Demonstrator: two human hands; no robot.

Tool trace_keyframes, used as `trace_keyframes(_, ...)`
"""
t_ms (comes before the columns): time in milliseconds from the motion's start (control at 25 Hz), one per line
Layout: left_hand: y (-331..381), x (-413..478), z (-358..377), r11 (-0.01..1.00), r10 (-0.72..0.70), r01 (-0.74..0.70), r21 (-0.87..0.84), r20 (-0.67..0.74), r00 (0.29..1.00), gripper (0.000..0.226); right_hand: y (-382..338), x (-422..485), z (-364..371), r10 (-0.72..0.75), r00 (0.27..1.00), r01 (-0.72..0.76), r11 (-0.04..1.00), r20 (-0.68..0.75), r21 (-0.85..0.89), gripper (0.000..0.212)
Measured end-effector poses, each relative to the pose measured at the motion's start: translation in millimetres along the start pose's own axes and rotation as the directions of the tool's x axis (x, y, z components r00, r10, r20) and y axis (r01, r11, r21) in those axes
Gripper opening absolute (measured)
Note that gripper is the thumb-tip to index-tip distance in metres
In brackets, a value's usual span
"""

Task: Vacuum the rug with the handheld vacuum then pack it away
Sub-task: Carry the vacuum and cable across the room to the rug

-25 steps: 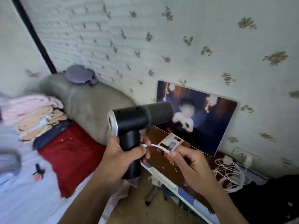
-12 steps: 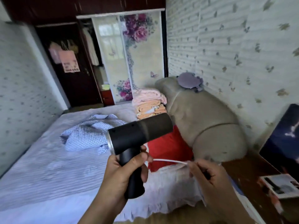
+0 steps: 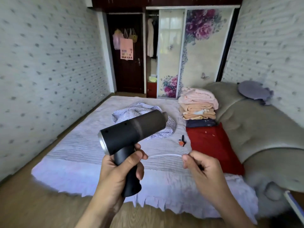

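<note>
Person at the near edge of a low bed, both hands raised. The left hand [image 3: 115, 170] grasps the handle of the black handheld vacuum [image 3: 133, 130], with fingers and thumb wrapped fully round it. The barrel is held in the air above the lilac bedspread [image 3: 79, 145], its nozzle end tilted up and to the right and its silver rear cap facing lower left. The right hand [image 3: 202, 168], with fingers curled, pinches 1 thin white cord [image 3: 166, 155]. The cord spans the gap to the left hand, whose fingers hide its far end. On the bed lie a checked cloth [image 3: 139, 112], a stack of folded blankets [image 3: 197, 104], a red cloth [image 3: 210, 142] and 1 small black-and-orange item [image 3: 181, 142]. A grey padded headboard [image 3: 255, 129] lies along the right side.
</note>
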State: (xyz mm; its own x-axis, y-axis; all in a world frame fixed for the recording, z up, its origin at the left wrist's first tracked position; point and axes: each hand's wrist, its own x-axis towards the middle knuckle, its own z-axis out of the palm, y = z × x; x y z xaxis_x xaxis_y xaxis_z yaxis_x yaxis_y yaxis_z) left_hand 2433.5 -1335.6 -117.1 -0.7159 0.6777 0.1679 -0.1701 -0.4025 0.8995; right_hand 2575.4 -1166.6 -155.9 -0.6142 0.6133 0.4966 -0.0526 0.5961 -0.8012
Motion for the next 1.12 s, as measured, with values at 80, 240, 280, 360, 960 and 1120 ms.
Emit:
trace_keyframes(80, 10.8, -7.3, -41.7, 1.0, 0.011, -0.011, -0.003, -0.074, 0.997, 0.023, -14.3, 8.3, 42.3, 0.002, 0.997, -0.005, 0.999, 0.075, 0.037, 0.035)
trace_keyframes(240, 29.7, -15.9, -116.5, 0.999, 0.049, -0.05, 0.005, -0.228, 0.973, 0.028, -25.2, 26.6, 131.0, -0.006, 0.971, -0.025, 0.992, 0.238, 0.126, 0.033)
trace_keyframes(280, 33.8, -13.9, -133.5, 0.998, 0.061, -0.062, 0.008, -0.273, 0.96, 0.03, -26.0, 33.4, 154.0, -0.007, 0.964, -0.033, 0.989, 0.267, 0.147, 0.033)
trace_keyframes(360, 37.9, -4.6, -165.8, 0.996, 0.083, -0.084, 0.014, -0.375, 0.923, 0.031, -26.2, 52.1, 198.4, -0.021, 0.945, -0.041, 0.982, 0.327, 0.184, 0.031)
trace_keyframes(960, 106.3, 191.5, -321.6, 0.968, 0.246, -0.17, 0.186, -0.552, 0.797, 0.026, -10.1, 265.2, 432.6, -0.163, 0.872, -0.059, 0.901, 0.461, 0.43, 0.031)
trace_keyframes(1120, 131.1, 234.4, -393.1, 0.967, 0.255, -0.206, 0.151, -0.548, 0.797, 0.033, -22.7, 303.1, 507.4, -0.168, 0.844, -0.092, 0.89, 0.51, 0.446, 0.031)
